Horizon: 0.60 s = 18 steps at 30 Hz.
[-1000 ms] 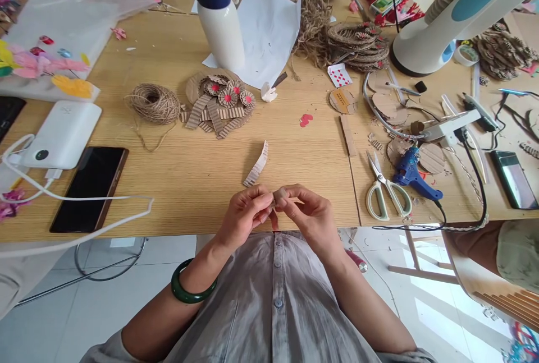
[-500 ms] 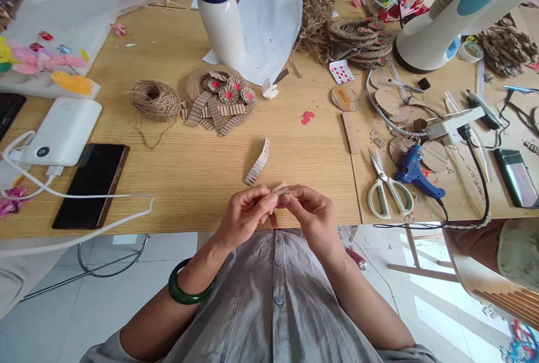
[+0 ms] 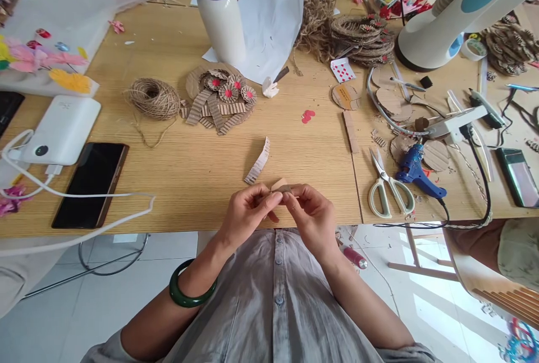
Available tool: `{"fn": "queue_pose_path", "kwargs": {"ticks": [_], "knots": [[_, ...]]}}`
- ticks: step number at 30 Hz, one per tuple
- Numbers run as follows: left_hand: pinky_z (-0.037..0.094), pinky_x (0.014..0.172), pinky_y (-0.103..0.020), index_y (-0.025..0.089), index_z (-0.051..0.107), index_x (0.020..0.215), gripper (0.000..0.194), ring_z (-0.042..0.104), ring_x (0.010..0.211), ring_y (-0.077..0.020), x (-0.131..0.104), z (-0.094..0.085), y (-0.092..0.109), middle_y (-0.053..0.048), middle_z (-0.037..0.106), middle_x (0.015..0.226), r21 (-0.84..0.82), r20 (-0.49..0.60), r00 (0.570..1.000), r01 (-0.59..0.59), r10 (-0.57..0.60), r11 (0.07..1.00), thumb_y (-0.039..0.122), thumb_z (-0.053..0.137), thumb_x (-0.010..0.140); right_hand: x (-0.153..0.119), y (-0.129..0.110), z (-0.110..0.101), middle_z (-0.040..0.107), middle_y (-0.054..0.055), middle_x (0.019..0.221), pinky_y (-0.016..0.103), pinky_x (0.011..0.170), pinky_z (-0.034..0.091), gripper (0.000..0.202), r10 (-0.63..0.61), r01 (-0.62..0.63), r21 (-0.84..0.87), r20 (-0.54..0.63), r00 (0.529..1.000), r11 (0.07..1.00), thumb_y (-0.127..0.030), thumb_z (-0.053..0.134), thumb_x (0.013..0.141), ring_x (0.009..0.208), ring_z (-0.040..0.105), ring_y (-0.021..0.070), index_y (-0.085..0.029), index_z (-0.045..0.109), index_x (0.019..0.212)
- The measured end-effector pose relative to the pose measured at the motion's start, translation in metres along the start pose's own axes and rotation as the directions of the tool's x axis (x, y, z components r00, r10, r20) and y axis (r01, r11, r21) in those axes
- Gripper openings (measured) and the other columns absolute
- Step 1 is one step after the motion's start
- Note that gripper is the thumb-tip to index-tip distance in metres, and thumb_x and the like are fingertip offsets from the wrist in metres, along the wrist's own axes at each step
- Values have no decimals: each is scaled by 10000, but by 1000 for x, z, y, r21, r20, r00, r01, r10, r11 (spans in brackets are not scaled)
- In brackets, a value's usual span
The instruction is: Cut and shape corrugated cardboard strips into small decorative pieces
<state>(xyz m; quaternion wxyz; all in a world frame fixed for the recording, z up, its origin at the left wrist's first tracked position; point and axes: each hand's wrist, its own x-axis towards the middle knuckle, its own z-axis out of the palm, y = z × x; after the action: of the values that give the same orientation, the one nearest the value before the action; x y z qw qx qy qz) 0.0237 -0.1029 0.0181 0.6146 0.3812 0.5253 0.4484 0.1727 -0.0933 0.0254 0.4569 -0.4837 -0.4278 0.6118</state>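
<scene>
Close together at the table's front edge, my left hand [image 3: 248,212] and my right hand [image 3: 312,216] pinch a small brown cardboard piece [image 3: 279,184] between thumbs and fingers. Much of that piece is hidden by the fingertips. Just beyond my hands a curved corrugated strip [image 3: 257,162] lies on the wooden table [image 3: 185,183]. Farther back is a round cardboard piece with corrugated strips [image 3: 223,109] and flowers with red centres. To its left sits a coil of twine [image 3: 154,98]. Small red paper pieces [image 3: 307,116] lie ahead of my right hand.
White-handled scissors [image 3: 389,186] and a blue glue gun [image 3: 419,172] lie at the right, near a power strip [image 3: 457,124] with cables. A white bottle [image 3: 221,21] stands at the back. A phone [image 3: 91,183] and power bank [image 3: 63,130] are at the left.
The thumbs have drawn slightly closer together, and a little more of the cardboard piece shows above the fingertips. Objects on the table have stayed in place.
</scene>
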Motion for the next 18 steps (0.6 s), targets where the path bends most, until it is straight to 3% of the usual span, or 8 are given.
{"fn": "queue_pose_path", "kwargs": {"ticks": [3, 6, 9, 13, 18], "knots": [[528, 507, -231, 182, 533, 599, 338, 527, 483, -98, 0, 0, 0, 49, 426, 515, 23, 39, 999, -40, 39, 999, 346, 633, 877, 3, 1, -1, 722, 9, 765, 296, 742, 582, 221, 84, -86, 128, 23, 996, 988, -376, 765, 804, 724, 693, 147, -187, 667, 745], [537, 483, -256, 193, 478, 566, 360, 425, 428, -84, 0, 2, -1, 64, 391, 490, -182, 59, 998, -4, 15, 983, 331, 616, 869, 9, 3, -2, 698, -10, 677, 309, 695, 610, 296, 237, -237, 344, 42, 971, 909, -418, 794, 761, 620, 691, 145, -190, 616, 696], [511, 433, -249, 195, 441, 544, 371, 328, 395, -72, 0, 3, -2, 79, 344, 459, -355, 62, 998, 37, -16, 934, 317, 621, 845, 13, 3, -2, 694, -11, 677, 302, 700, 617, 304, 240, -216, 400, -11, 971, 891, -424, 790, 763, 625, 696, 145, -189, 611, 689], [522, 455, -258, 187, 475, 557, 348, 353, 399, -69, -1, 3, -4, 76, 378, 480, -381, 54, 998, 48, -30, 923, 317, 622, 845, 13, 1, -4, 716, -6, 768, 294, 749, 597, 244, 90, -69, 246, -77, 993, 967, -413, 747, 815, 716, 696, 142, -196, 653, 753], [482, 464, -229, 181, 530, 617, 347, 457, 441, -82, -2, -3, -9, 50, 460, 528, -262, 86, 996, 57, -35, 963, 413, 639, 851, 8, -1, -4, 723, 19, 809, 286, 733, 550, 132, -16, 16, -9, 34, 999, 1000, -329, 715, 853, 777, 674, 157, -198, 709, 846]]}}
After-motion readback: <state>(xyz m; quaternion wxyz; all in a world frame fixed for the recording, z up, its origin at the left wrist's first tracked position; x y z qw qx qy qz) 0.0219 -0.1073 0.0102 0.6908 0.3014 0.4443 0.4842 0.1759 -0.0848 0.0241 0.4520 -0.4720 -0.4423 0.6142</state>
